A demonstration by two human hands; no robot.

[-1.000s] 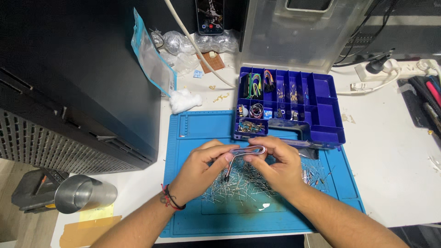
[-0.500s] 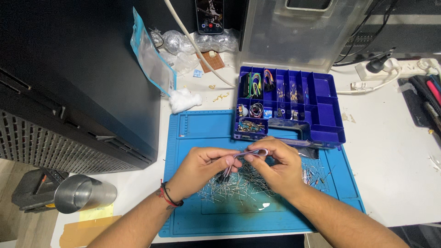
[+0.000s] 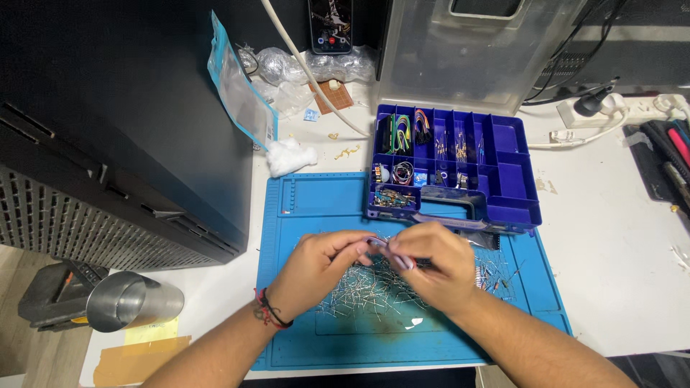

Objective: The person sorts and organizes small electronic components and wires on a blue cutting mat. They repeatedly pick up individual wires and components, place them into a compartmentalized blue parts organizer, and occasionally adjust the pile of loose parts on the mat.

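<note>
Pinching a short pink-grey ribbon cable [image 3: 384, 248] between our left hand [image 3: 316, 267] and right hand [image 3: 430, 264], we risk dropping it into the loose metal pins [image 3: 359, 291] beneath our fingers.

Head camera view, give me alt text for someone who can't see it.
Two hands, left hand and right hand, pinch a folded ribbon cable over a pile of metal pins on a blue mat. A blue parts box sits behind.

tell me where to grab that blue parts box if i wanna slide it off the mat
Take the parts box by its bare right wall, coming from the right. The left compartments hold wires and small parts, both hands crowd the front edge, and a clear bin stands close behind.
</note>
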